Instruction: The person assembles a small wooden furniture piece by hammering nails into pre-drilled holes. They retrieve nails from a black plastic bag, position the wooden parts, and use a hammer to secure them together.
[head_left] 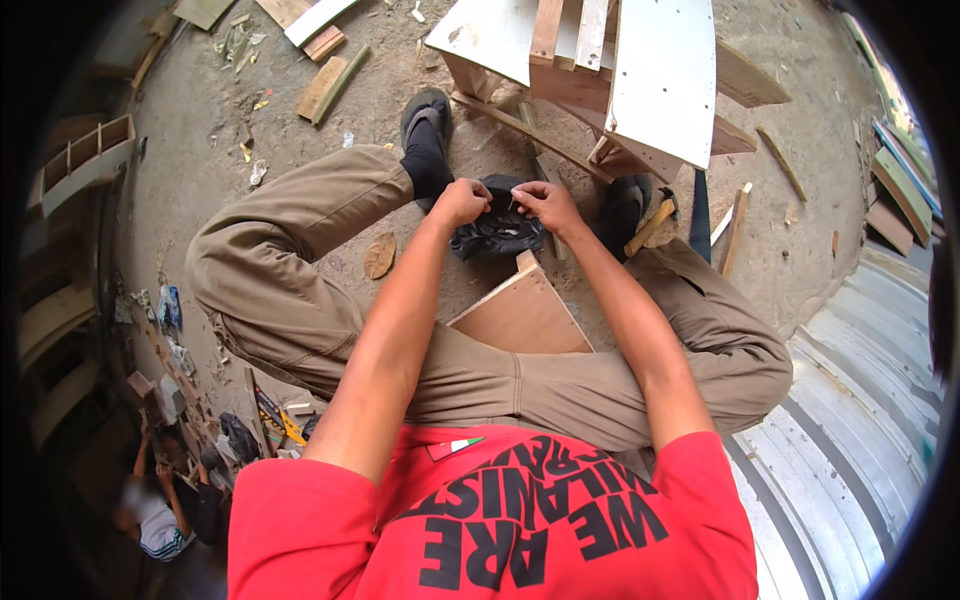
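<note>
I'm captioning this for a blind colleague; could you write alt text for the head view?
A seated person's left hand and right hand are at an open black plastic bag on the ground, the right seemingly pinching something small and thin. A hammer lies beside the right foot; ahead stands a white-topped wooden frame, with wood scraps around.

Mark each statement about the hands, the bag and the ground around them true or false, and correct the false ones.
1. The left hand and right hand are at the black bag. True.
2. The hammer lies left of the bag. False: the hammer lies to its right.
3. A brown leaf lies left of the bag. True.
4. The shirt is blue. False: the shirt is red with dark lettering.
</note>
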